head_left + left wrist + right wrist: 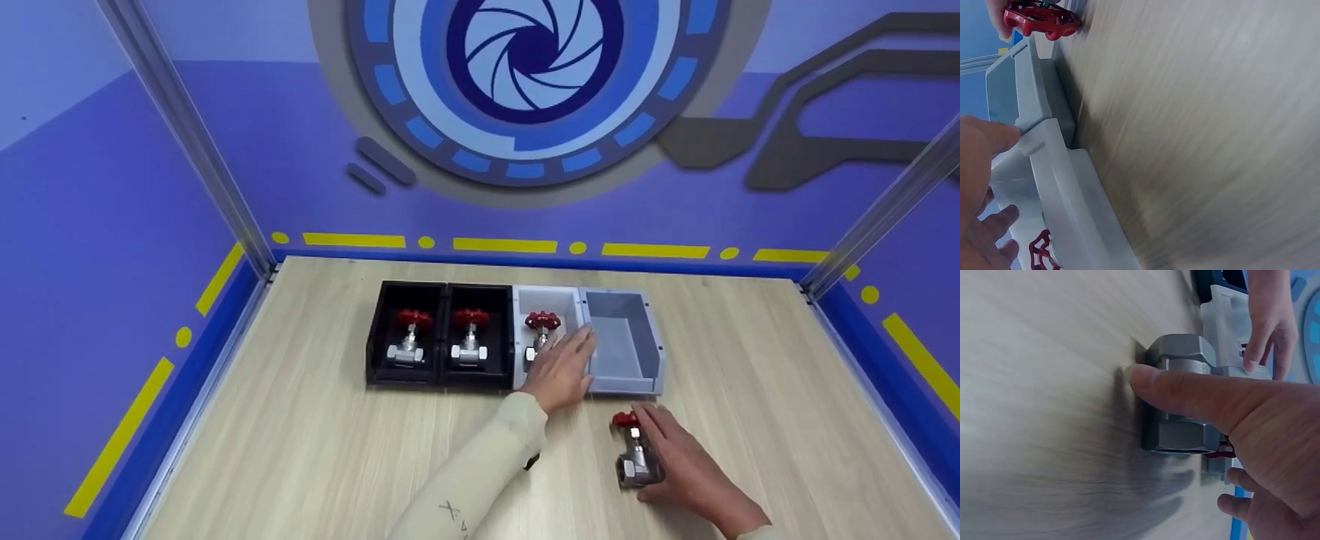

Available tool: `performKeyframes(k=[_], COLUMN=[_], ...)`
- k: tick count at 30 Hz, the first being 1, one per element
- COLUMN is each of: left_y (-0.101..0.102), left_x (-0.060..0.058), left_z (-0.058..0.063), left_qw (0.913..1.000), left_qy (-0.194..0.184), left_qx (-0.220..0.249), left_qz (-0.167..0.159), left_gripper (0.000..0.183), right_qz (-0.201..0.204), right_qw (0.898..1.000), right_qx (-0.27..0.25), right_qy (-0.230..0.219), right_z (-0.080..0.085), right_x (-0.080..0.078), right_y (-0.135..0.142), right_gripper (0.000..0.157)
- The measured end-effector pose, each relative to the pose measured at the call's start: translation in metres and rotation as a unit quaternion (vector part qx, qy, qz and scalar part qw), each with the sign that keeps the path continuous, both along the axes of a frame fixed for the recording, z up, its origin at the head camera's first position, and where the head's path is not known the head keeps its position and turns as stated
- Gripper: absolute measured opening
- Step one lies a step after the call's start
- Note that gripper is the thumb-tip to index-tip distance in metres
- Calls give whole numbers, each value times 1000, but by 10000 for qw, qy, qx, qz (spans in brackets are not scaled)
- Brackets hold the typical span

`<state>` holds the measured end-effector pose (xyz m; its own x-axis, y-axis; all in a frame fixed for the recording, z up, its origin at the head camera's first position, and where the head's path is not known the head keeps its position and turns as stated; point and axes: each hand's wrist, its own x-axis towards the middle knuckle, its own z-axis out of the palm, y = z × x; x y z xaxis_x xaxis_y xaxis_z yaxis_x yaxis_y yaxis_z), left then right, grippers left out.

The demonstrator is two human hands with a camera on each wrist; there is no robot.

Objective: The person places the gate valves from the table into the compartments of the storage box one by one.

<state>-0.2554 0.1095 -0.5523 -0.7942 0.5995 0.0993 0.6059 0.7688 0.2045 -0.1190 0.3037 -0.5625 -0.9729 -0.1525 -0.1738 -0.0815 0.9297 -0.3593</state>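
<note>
My right hand grips a steel valve with a red handwheel on the table, near the front of the grey bin. In the right wrist view, the thumb lies across the metal valve body, and the fingers are partly hidden. My left hand rests at the white bin, its thumb touching the corner beside the grey bin. Inside the white bin stands another red-wheeled valve, partly covered by the left hand. The grey bin's floor is bare.
Two black bins adjoin the white one on the left, holding one valve and another valve. Blue-purple panels and metal posts enclose the wooden table.
</note>
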Motion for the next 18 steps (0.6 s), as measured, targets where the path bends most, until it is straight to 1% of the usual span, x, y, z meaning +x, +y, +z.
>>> performKeyframes(k=[2, 8, 11, 14, 18], left_y=[2, 9, 10, 10, 12], left_x=[0, 1, 1, 1, -1], left_z=[1, 2, 1, 0, -1], left_qw=[10000, 9996, 9998, 9997, 9996], left_qy=[-4, 211, 110, 16, 54], left_qx=[-34, -183, -130, -80, -89], left_qz=[34, 47, 137, 223, 267], left_gripper=[72, 75, 77, 80, 82], right_qz=[91, 499, 578, 583, 346], right_qw=[9998, 9947, 9933, 9936, 9976], right_qx=[104, 359, 388, 386, 263], right_qy=[125, 822, 925, 888, 530], right_z=[-2, -5, -5, -5, -4], right_x=[-1, 2, 2, 0, -2], right_y=[-1, -2, -3, -5, -4], right_gripper=[128, 128, 127, 124, 119])
